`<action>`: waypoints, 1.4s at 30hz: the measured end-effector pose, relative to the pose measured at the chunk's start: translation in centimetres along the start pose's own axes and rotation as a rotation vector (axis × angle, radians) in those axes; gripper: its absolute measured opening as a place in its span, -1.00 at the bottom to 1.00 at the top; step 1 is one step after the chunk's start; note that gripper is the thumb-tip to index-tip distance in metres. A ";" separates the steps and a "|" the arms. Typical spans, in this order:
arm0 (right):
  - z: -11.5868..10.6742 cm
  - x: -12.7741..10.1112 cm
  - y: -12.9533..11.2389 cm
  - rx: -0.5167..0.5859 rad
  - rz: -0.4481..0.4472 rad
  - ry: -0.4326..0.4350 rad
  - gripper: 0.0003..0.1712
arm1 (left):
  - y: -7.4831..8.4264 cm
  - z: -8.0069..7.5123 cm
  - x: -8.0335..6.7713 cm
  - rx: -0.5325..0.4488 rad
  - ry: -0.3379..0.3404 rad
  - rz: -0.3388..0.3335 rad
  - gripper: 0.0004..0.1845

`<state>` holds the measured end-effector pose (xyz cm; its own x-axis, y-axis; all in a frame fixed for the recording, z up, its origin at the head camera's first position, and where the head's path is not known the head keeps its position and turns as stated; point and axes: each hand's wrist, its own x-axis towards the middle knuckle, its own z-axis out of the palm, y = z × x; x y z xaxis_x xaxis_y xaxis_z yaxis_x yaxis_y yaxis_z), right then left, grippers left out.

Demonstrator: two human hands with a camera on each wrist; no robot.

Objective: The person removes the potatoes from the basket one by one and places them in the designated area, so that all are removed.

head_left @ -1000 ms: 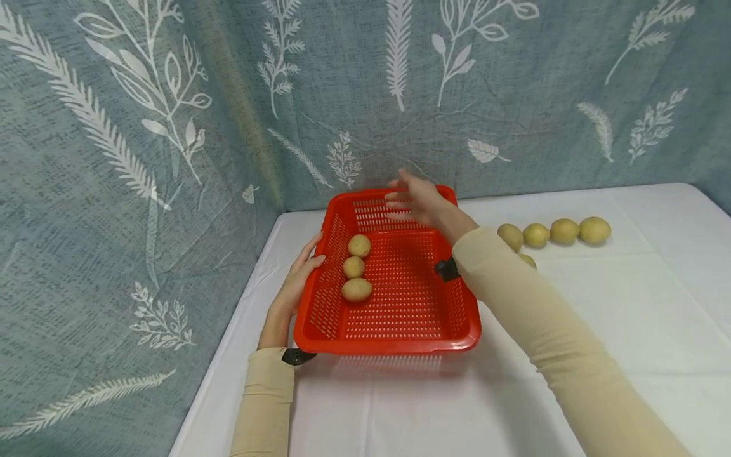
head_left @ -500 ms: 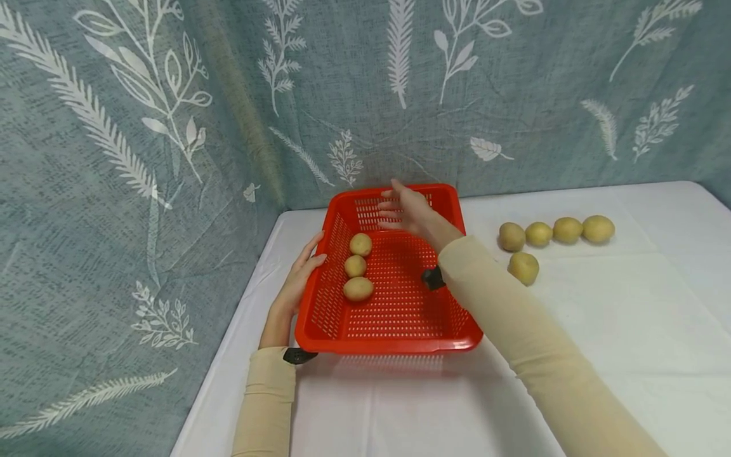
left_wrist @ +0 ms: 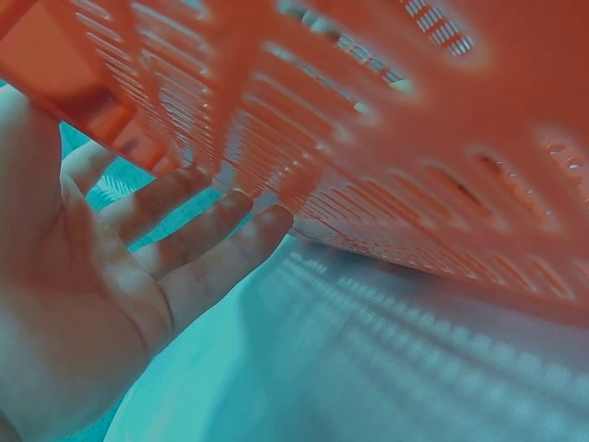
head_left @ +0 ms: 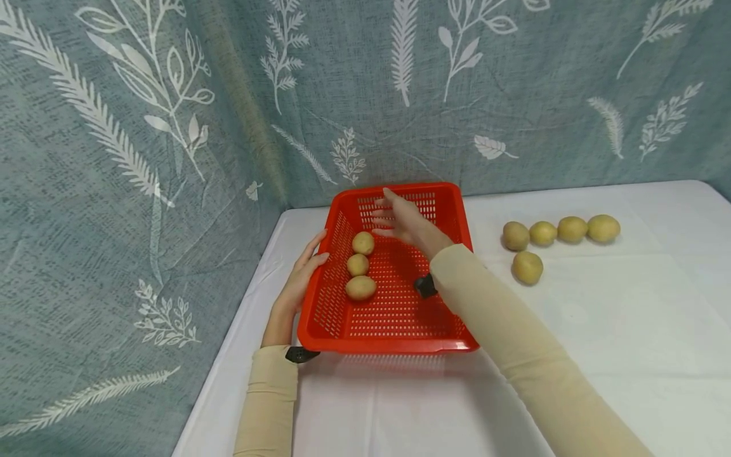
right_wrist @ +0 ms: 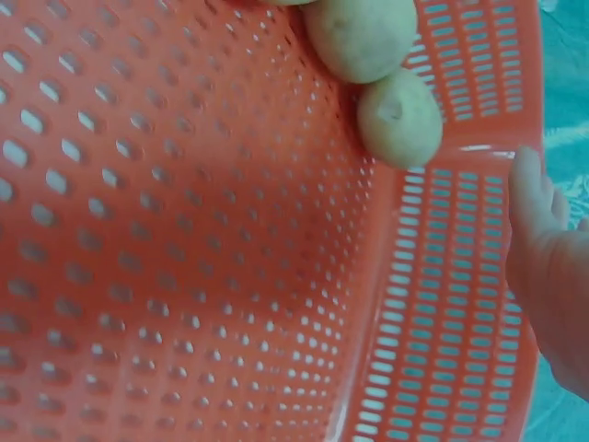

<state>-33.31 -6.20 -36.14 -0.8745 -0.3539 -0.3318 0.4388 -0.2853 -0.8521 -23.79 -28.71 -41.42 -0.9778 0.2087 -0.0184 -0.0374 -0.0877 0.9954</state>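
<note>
Three small tan potatoes (head_left: 360,265) sit in a row inside the red perforated plastic basket (head_left: 394,317), lined up along its left side, one behind the other. Same basket fills the right wrist view, where two of those potatoes show near the top against the slotted wall (right_wrist: 396,115).

Left hand (head_left: 301,279) is flat against the outside of the basket's left wall, fingers straight and relaxed, not curled around anything. From the left wrist view you can see the palm and fingers (left_wrist: 198,230) lying up against the underside of the slotted wall, with the white tablecloth (head_left: 599,330) right below.

Right hand (head_left: 402,219) is over the far end of the basket, fingers spread and straight, holding nothing. It's near the back wall and just to the right of the farthest potato, but I can't tell if it's actually touching the plastic. In the right wrist view only the edge of the hand shows at the right side, beside the rim.

Off to the right on the cloth, well apart from the basket, there are five more tan potatoes (head_left: 559,230): four in a line and one loose potato (head_left: 526,267) sitting just in front of the line's left end.

Behind it all hangs a grey-blue fabric backdrop with white leaf prints (head_left: 171,127). Both arms are in beige sleeves (head_left: 514,343), each with a small black wrist device (head_left: 425,285).
</note>
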 end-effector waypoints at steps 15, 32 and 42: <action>0.3 0.6 0.9 -0.017 -0.011 0.069 -0.39 | 0.4 -0.3 0.0 0.021 0.004 0.013 -0.44; -0.2 1.3 2.8 -0.379 0.074 0.020 -0.30 | 0.2 -0.1 0.0 0.003 -0.012 0.006 -0.44; 0.4 1.2 3.4 -0.452 0.049 0.028 -0.51 | 0.0 0.1 -0.2 -0.015 0.004 0.001 -0.42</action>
<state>-32.80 -7.97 -39.25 -0.8630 -0.3309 -0.3818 0.3511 0.1508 -0.9241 -23.60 -28.61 -41.36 -0.9787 0.2045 -0.0181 -0.0398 -0.1028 0.9939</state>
